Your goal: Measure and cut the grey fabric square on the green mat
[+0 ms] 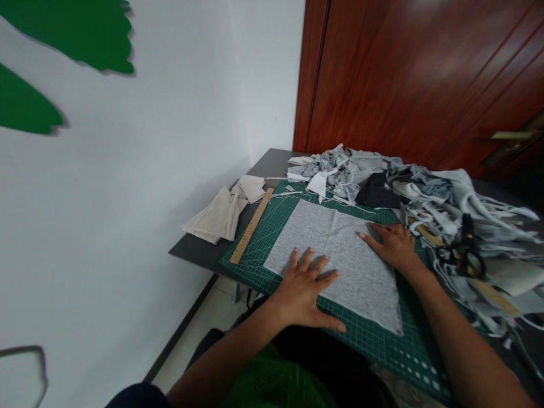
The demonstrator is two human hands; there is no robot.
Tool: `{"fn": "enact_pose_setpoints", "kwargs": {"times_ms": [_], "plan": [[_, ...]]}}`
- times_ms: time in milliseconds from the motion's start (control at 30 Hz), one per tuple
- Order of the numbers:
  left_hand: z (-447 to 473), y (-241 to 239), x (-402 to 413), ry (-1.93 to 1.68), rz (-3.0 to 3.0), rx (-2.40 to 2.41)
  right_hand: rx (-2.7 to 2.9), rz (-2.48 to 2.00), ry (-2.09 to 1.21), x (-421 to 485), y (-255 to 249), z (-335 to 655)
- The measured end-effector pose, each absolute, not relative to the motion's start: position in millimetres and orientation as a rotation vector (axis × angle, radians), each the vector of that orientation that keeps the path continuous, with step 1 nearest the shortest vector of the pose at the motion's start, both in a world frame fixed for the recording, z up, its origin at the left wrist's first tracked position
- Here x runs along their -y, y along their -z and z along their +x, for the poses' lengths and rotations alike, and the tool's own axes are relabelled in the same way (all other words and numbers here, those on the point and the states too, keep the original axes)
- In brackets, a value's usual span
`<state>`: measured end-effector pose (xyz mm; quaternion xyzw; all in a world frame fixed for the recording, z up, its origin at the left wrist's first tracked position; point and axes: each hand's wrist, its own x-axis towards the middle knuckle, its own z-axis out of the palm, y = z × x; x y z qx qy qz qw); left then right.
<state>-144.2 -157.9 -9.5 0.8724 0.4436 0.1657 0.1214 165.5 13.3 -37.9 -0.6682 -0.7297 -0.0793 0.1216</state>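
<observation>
A light grey piece of fabric (335, 249) lies spread on a green cutting mat (266, 258), with a few soft creases near its far edge. My left hand (304, 292) rests on the near edge of the fabric, fingers spread and thumb out over the mat. At the fabric's right edge is my right hand (393, 243), its thumb and index finger stretched out over the cloth and the other fingers partly bent. Neither hand grips anything that I can see. Left of the fabric, a wooden ruler (252, 226) lies along the mat's side.
Folded cream cloth (221, 215) sits at the table's left corner. Grey fabric scraps (340, 170) heap along the back and right, with a black cloth piece (378, 191) among them. Black-handled scissors (463, 258) and another wooden ruler (495, 297) lie on the right-hand scraps.
</observation>
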Motion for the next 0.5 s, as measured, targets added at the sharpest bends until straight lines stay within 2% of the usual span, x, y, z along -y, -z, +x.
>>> {"fn": "enact_pose_setpoints", "kwargs": {"times_ms": [500], "plan": [[-143.7,11.0,159.1,-0.472,2.603,-1.322,2.119,-1.924,0.223,-10.9,38.4,164.8]]}}
